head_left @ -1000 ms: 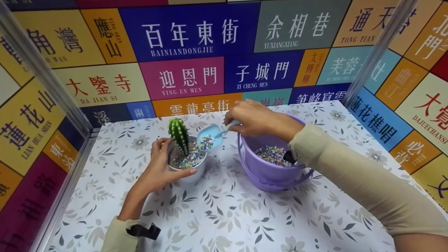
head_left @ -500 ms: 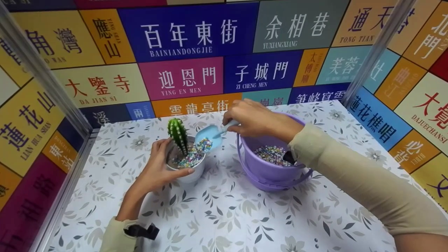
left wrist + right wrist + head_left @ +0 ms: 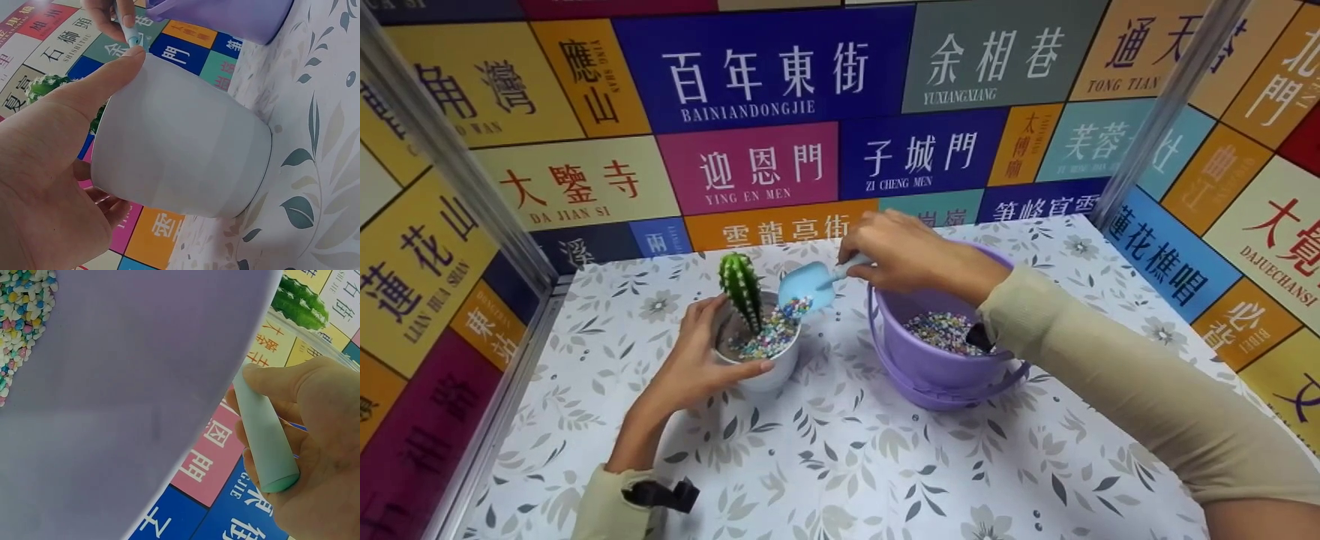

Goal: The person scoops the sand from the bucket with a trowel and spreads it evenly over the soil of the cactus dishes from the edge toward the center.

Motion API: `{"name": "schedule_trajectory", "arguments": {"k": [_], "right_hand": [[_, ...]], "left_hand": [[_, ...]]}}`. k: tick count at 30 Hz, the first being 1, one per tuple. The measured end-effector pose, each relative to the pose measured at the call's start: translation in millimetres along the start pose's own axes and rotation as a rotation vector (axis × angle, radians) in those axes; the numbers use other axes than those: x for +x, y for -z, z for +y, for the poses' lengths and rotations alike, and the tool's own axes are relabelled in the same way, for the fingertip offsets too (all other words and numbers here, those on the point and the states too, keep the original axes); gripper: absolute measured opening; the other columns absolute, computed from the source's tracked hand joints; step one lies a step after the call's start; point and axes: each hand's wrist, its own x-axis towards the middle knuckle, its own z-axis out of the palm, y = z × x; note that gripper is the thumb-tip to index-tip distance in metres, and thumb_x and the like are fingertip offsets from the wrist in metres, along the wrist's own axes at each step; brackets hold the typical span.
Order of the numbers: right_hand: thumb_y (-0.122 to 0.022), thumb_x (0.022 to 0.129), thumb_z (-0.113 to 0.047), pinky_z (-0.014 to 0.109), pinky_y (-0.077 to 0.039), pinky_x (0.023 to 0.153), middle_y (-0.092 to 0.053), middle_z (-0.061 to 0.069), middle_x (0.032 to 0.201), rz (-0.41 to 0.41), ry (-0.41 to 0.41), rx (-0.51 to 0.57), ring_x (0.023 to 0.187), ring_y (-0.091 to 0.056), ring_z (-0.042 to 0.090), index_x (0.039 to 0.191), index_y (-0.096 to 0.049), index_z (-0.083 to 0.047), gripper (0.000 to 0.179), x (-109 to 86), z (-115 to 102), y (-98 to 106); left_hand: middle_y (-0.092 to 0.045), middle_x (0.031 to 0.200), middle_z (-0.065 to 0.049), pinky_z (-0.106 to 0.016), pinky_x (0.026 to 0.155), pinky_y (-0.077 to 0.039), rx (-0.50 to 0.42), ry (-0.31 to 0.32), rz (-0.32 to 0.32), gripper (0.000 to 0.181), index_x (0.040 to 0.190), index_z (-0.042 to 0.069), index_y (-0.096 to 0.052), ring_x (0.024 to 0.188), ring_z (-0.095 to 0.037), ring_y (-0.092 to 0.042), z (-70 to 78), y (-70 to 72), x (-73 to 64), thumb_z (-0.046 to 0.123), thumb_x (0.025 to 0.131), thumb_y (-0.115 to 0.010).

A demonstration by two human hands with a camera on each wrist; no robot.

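While the right hand [image 3: 896, 251] grips a pale blue scoop [image 3: 806, 286] by its handle, fingers and thumb closed round it, the left hand [image 3: 697, 358] has hold of a white pot [image 3: 772, 375], fingers wrapped round the far side and thumb laid along the near rim. So yeah, both hands are busy. Scoop's blade is tipped over the right edge of the pot, with a little heap of multicoloured pebbles [image 3: 796, 307] at its lower lip; can't tell if it's actually touching the rim. Poking up out of the pot is a green cactus [image 3: 741, 289], leaning a bit left, with more pebbles around its right side and a brown patch showing on the left. Pot's over the patterned worktop [image 3: 840, 465], though I can't tell if the base sits dead flat. Off to the right, a bit apart from the pot, is a purple bucket [image 3: 915, 371] with loads of the same sort of pebbles inside, and the right hand is up by its rim. Behind it all there's a wall [image 3: 757, 67] of colourful sign panels.
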Motion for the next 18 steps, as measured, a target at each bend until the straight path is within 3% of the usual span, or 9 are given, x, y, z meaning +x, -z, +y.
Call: {"name": "schedule_trajectory", "arguments": {"k": [5,9,14,18], "right_hand": [[-0.077,0.101,-0.024,0.048,-0.050,0.104,-0.080,0.002,0.115,0.011,-0.003,-0.004,0.113,-0.067,0.028,0.118,-0.083,-0.017,0.019,0.4,0.4,-0.5],[-0.078,0.100,-0.023,0.045,-0.048,0.095,-0.080,0.002,0.114,0.034,-0.006,-0.021,0.110,-0.065,0.028,0.118,-0.083,-0.018,0.019,1.2,-0.5,-1.4],[-0.079,0.100,-0.023,0.044,-0.046,0.088,-0.081,0.002,0.116,0.073,-0.010,-0.057,0.109,-0.063,0.029,0.117,-0.083,-0.016,0.019,2.1,-2.4,-4.1],[-0.079,0.100,-0.023,0.044,-0.045,0.086,-0.081,0.003,0.117,0.107,-0.013,-0.069,0.108,-0.063,0.030,0.116,-0.083,-0.015,0.018,2.5,-4.0,-5.3]], "left_hand": [[-0.026,0.174,-0.015,-0.064,0.134,-0.024,-0.029,-0.012,-0.011,0.125,0.172,0.018,-0.024,0.163,-0.036,-0.030,-1.8,3.4,-0.7,0.055,0.077,-0.097],[-0.019,0.178,-0.014,-0.068,0.132,-0.025,-0.013,-0.011,-0.016,0.125,0.173,0.019,-0.021,0.164,-0.037,-0.027,-2.7,4.2,-0.9,0.054,0.079,-0.096],[-0.004,0.176,-0.015,-0.070,0.128,-0.032,0.032,0.026,0.007,0.137,0.176,0.021,-0.009,0.162,-0.042,-0.026,1.5,-3.2,0.1,0.058,0.077,-0.095],[-0.005,0.173,-0.018,-0.069,0.127,-0.034,0.046,0.054,0.023,0.144,0.176,0.024,-0.001,0.158,-0.043,-0.027,5.2,-9.4,1.6,0.062,0.074,-0.096]]}}
